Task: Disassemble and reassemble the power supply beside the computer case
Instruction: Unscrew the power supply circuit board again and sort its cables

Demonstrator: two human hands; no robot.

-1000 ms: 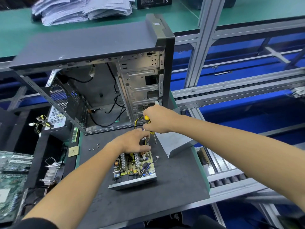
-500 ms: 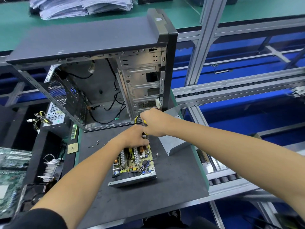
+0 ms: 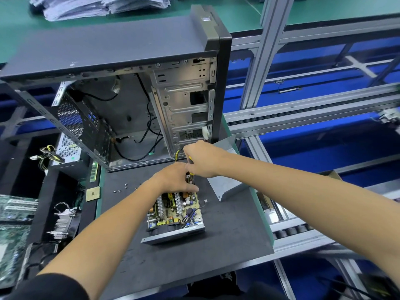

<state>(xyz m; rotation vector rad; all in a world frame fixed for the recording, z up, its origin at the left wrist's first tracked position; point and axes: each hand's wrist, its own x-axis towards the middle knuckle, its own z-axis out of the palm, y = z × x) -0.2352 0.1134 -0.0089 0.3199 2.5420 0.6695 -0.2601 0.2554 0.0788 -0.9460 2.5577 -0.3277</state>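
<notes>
The opened power supply (image 3: 173,215) lies flat on the dark mat of the counter (image 3: 227,245), just in front of the open computer case (image 3: 134,87), its circuit board facing up and its metal front wall toward the person. The left hand (image 3: 173,179) rests on the far end of the board, fingers (image 3: 190,188) spread flat and relaxed across the components, steadying the unit. The right hand (image 3: 202,159) is just above and behind it, touching the left hand, with its fingers curled round a yellow-handled screwdriver (image 3: 190,167) whose shaft points down into the far corner of the supply; the tip is hidden between the hands. Yellow and black wires (image 3: 178,153) loop up from the supply beside the right hand.

The supply's grey metal cover (image 3: 229,176) sits off to the right on the mat, apart from the unit. A few loose screws (image 3: 121,188) lie on the mat to the left, near a square processor chip (image 3: 92,193) and a stick of memory (image 3: 93,172). Farther left are a second power supply (image 3: 67,150) with its cable bundle, a finned heatsink (image 3: 62,221) and green circuit boards (image 3: 13,213). A stack of papers (image 3: 97,5) lies on the green surface behind the case.
</notes>
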